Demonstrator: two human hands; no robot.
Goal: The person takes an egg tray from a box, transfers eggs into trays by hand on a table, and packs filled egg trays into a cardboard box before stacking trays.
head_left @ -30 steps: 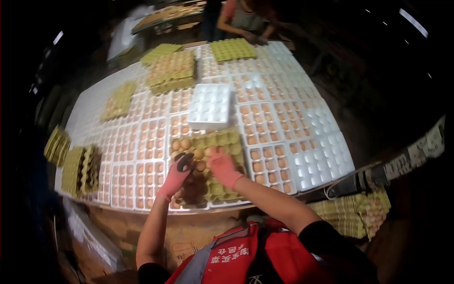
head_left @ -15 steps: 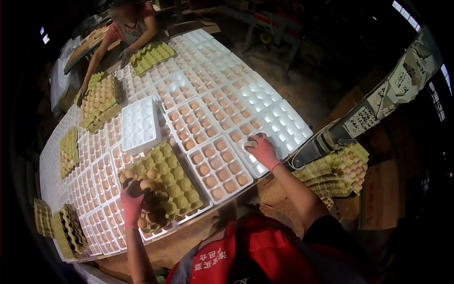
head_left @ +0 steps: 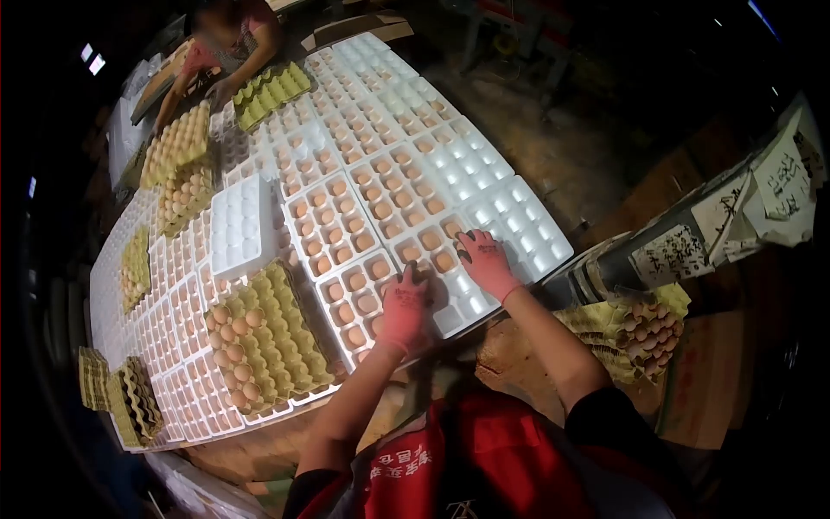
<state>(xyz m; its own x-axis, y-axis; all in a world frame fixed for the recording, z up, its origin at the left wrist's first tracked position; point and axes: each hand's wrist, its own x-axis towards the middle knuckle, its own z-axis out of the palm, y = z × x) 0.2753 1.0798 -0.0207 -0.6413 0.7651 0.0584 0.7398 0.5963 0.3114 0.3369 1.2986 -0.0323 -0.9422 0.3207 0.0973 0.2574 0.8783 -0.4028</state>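
Both my hands wear pink gloves with dark fingertips. My left hand (head_left: 405, 308) reaches down over the near white tray, its fingertips beside an egg; what its fingers hold, if anything, is hidden. My right hand (head_left: 487, 262) is at the partly filled white tray (head_left: 451, 317), fingers bent down close to some eggs, its grip unclear. To the left, a yellow-green pulp tray (head_left: 292, 333) has eggs (head_left: 233, 353) along its left side and bare cups on its right. Behind it rests a stack of white trays (head_left: 239, 227).
Egg-filled white trays (head_left: 328, 222) cover much of the table. Pulp trays with eggs (head_left: 177, 147) are stacked at the back left, near a person (head_left: 229, 43) leaning over. A post with paper labels (head_left: 666, 258) stands at right, above stacked egg trays (head_left: 650, 337).
My left hand has moved right, from the pulp tray to the white trays. My right hand stays over the partly filled tray. The person at the back has lifted or shifted a tray of eggs.
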